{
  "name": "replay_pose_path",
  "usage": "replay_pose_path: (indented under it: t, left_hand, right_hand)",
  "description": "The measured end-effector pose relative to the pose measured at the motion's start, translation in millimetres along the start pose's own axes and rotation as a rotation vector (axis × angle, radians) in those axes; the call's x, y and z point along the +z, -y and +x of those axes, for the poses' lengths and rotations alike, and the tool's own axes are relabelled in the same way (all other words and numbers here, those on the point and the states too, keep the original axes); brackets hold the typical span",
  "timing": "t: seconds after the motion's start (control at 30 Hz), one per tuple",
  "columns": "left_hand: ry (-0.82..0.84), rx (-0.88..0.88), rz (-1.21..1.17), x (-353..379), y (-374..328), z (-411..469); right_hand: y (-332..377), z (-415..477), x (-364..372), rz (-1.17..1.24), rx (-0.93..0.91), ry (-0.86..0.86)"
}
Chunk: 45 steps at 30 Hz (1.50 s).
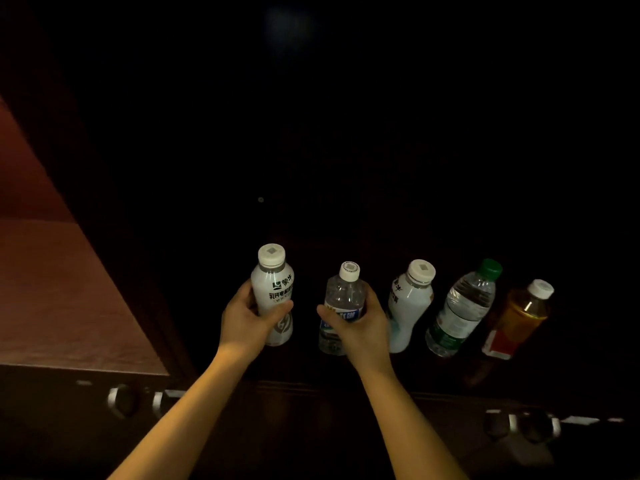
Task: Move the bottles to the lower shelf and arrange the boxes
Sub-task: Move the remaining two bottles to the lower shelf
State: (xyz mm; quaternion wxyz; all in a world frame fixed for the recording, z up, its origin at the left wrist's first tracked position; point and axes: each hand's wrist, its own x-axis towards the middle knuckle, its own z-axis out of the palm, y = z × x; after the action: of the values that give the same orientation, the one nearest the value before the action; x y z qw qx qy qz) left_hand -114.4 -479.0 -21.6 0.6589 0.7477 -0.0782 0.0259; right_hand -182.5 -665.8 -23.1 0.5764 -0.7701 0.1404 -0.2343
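Observation:
Several bottles stand in a row inside a dark cabinet shelf. My left hand grips a white milk-drink bottle with a white cap, at the left end of the row. My right hand grips a small clear water bottle with a white cap beside it. To the right stand a second white bottle, a clear water bottle with a green cap and an amber tea bottle with a white cap. No boxes are visible.
The cabinet interior behind the bottles is almost black. A reddish-brown wooden panel lies at the left. Metal hinges sit along the dark front edge at lower left, and further hinges at lower right.

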Motion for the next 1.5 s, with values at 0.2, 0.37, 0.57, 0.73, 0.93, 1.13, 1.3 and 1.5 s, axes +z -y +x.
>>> replay_pose_path:
  t: [0.2,0.37,0.57,0.73,0.93,1.13,1.3,1.5]
  left_hand:
    - [-0.005,-0.006,0.028,9,11,0]
    - [-0.01,-0.01,0.049,14,15,-1]
    - [-0.012,-0.033,0.063,16,17,-6]
    - [-0.008,-0.052,0.079,18,14,-9]
    - [0.034,-0.058,0.16,15,6,-15]
    - [-0.008,-0.042,0.191,6,-3,-27]
    - [-0.021,-0.031,0.159,-4,-12,-36]
    - [0.004,0.044,0.19,-24,-31,-46]
  right_hand:
    - [-8,9,-1,0.034,-0.03,0.067]
    - [-11,9,-4,0.027,-0.047,0.087]
    - [-15,7,-7,0.013,-0.058,0.103]
    - [-13,6,-7,0.021,-0.07,0.131]
    - [-11,4,-10,0.041,-0.094,0.146]
    - [-10,4,-14,0.041,-0.045,0.204]
    - [-4,-1,-19,0.026,0.003,0.2]
    - [19,-14,-23,-0.047,-0.012,0.159]
